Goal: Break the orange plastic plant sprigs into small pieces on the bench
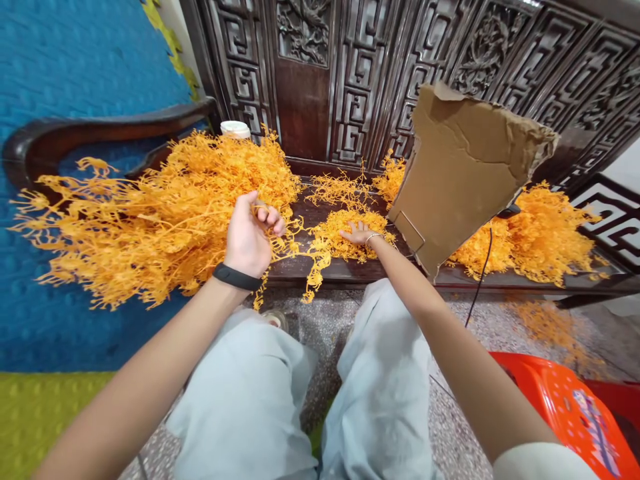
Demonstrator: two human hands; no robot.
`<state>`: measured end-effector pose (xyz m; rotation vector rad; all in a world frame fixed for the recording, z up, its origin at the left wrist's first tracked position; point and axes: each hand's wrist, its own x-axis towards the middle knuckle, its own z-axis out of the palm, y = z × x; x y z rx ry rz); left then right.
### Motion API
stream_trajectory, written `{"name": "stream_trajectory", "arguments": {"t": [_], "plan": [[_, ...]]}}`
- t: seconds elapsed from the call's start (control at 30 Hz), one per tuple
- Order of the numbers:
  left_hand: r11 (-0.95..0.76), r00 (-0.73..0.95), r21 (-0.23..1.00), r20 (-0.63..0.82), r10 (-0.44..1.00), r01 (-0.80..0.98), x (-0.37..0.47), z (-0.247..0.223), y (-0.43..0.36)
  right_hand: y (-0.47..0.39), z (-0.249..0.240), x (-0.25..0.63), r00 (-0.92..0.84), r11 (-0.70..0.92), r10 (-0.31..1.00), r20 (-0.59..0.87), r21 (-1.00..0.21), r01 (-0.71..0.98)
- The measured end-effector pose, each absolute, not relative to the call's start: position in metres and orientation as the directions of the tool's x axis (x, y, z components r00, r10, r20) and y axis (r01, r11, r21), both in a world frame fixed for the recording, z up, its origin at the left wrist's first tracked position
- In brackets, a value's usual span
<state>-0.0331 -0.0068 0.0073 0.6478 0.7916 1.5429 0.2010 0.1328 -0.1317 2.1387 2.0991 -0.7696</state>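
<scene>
On our left hand the fingers curl loosely inward, palm facing us; we cannot tell whether they grip a strand of the orange netting. Our right hand lies palm down, its fingers fairly straight and a little parted, resting on the small middle pile rather than closing around any of it. The large left heap of the same orange pieces rises just behind and left of our left fingers, while a loose orange strand hangs over the front edge of the dark bench between our two hands. To the right of our right hand leans a torn cardboard sheet, with the right heap beyond it. Farther out we see the carved backrest and a red stool.
</scene>
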Motion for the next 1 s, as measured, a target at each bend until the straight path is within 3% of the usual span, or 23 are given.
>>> {"name": "stream_trajectory", "arguments": {"t": [0.3,0.53,0.7,1.0], "plan": [[-0.050,-0.139,0.814,-0.038,0.990,-0.579,-0.045,0.004,-0.006,0.127,-0.116,0.194,-0.033,-0.021,0.992,-0.124,-0.412,0.911],[-0.065,-0.132,0.809,-0.016,0.991,-0.584,-0.049,0.005,-0.011,0.126,-0.093,0.192,0.115,-0.043,0.985,0.128,-0.465,0.884],[-0.069,-0.120,0.785,-0.007,0.993,-0.616,-0.051,0.004,-0.011,0.129,-0.093,0.195,0.008,0.152,0.960,0.279,-0.548,0.823],[-0.078,-0.130,0.773,-0.006,0.991,-0.629,-0.051,0.005,-0.012,0.128,-0.100,0.212,0.070,0.176,0.929,0.363,-0.600,0.780]]}}
